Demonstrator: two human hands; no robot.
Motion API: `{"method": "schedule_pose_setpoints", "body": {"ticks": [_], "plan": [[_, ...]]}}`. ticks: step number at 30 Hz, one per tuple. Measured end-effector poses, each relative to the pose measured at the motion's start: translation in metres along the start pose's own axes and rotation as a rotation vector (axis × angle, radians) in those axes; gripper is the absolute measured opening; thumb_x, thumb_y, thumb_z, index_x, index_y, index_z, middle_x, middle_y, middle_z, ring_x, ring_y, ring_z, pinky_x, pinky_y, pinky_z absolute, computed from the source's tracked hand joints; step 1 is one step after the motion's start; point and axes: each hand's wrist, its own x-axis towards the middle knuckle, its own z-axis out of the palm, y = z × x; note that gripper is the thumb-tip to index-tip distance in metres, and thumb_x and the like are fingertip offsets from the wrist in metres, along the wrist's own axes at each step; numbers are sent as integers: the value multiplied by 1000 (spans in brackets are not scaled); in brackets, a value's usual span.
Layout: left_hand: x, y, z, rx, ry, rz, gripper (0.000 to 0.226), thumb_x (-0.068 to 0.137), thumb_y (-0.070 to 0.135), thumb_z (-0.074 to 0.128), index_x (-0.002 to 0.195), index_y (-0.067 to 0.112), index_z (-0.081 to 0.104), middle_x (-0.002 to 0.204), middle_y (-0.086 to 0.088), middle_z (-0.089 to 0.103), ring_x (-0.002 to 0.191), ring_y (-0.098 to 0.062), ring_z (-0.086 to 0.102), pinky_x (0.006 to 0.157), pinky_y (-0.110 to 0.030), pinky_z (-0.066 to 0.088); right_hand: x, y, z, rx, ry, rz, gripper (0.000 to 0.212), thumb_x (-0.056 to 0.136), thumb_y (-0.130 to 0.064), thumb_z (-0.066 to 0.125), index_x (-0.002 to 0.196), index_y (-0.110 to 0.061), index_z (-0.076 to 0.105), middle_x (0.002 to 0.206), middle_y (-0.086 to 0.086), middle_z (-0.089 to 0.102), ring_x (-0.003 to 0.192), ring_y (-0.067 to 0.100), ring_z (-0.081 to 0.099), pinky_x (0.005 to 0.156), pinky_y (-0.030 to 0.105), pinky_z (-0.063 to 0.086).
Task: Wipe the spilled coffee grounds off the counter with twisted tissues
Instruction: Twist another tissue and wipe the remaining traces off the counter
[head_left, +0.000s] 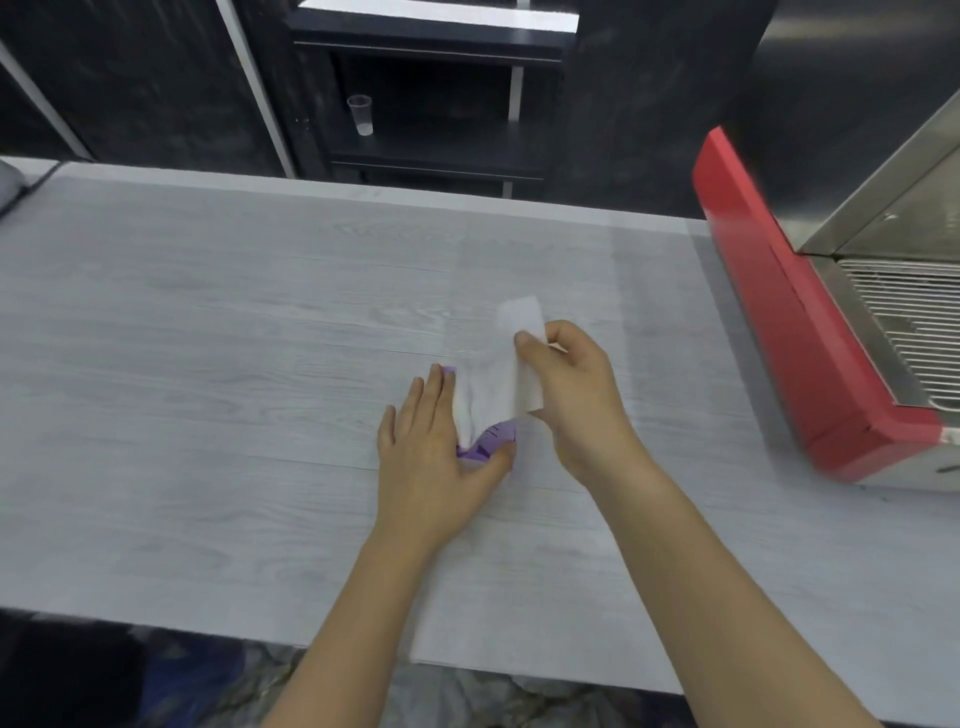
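White tissue (498, 379) half-drawn from purple pack (488, 441), right hand (576, 395) pinching

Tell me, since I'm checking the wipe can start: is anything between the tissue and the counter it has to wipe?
Nothing visible. The right hand is pulling a tissue from the purple pack, which the left hand presses down. The counter around them is bare, and no coffee grounds can be made out on it.

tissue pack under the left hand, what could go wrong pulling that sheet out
1. The right hand pinches only the tissue's edge, so the sheet may tear as it comes out of the purple pack.
2. The left hand lies flat across the pack, so it might slide on the smooth counter.
3. Extra sheets could follow.
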Motion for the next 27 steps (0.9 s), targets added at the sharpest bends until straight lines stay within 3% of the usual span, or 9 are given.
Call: {"method": "schedule_pose_setpoints", "body": {"ticks": [7, 9, 11, 13, 15, 17, 22, 24, 27], "plan": [[2, 6, -23, -124, -75, 10, 119, 66, 80, 61, 157, 27, 5, 164, 18, 4, 150, 2, -8, 124, -40, -3, -9, -38, -52, 266, -107, 19, 15, 101, -18, 48, 104, -9, 59, 99, 5, 71, 88, 15, 69, 70, 32, 59], [-6, 23, -44, -414, -118, -26, 119, 65, 71, 73, 156, 37, 4, 160, 27, 4, 145, 13, -1, 121, -21, 11, -14, -40, -69, 284, -164, 31, 18, 100, -17, 47, 109, -8, 60, 99, 5, 72, 88, 16, 69, 70, 31, 59], [-14, 45, -58, -819, -108, -23, 113, 64, 64, 78, 154, 41, 15, 159, 23, 22, 141, 13, 24, 110, -9, 32, -22, -40, -84, 310, -224, 53, 23, 97, -16, 49, 115, -8, 61, 102, 5, 72, 88, 17, 69, 69, 29, 59], [-17, 61, -54, -1192, -161, -56, 114, 60, 58, 83, 153, 34, 24, 153, 9, 42, 138, -7, 45, 110, -25, 43, -33, -37, -96, 360, -274, 72, 30, 92, -17, 51, 119, -8, 61, 106, 6, 72, 91, 17, 69, 70, 27, 58], [-18, 75, -40, -1483, -404, -163, 117, 56, 52, 90, 153, 26, 28, 148, -3, 50, 132, -24, 53, 105, -43, 48, -43, -32, -108, 407, -315, 78, 36, 91, -18, 49, 124, -7, 60, 113, 8, 70, 97, 18, 69, 73, 27, 58], [-23, 88, -24, -1614, -622, -255, 100, 65, 39, 89, 148, 16, 39, 145, -13, 52, 129, -32, 54, 99, -52, 51, -51, -25, -121, 418, -304, 82, 38, 94, -16, 47, 129, -6, 56, 120, 10, 68, 105, 20, 67, 78, 28, 58], [-29, 96, 3, -1519, -539, -407, 28, 81, 0, 66, 105, 11, 75, 104, -3, 77, 93, -14, 73, 71, -24, 59, -62, 4, -170, 277, -125, 110, 31, 98, -11, 47, 126, -10, 60, 125, 10, 66, 113, 24, 64, 83, 33, 58], [-28, 94, 11, -1367, -565, -356, 27, 85, -5, 61, 87, 14, 81, 98, 2, 78, 89, -10, 73, 70, -20, 57, -67, 15, -188, 158, -74, 128, 24, 98, -7, 48, 110, -13, 67, 112, 5, 70, 102, 20, 66, 77, 33, 60], [-29, 89, 17, -1147, -639, -287, 33, 86, -10, 61, 84, 17, 81, 104, -1, 77, 97, -16, 72, 79, -23, 59, -76, 26, -205, 73, -59, 168, 32, 97, 6, 43, 94, -12, 69, 99, -2, 70, 89, 15, 67, 69, 29, 59]]}}
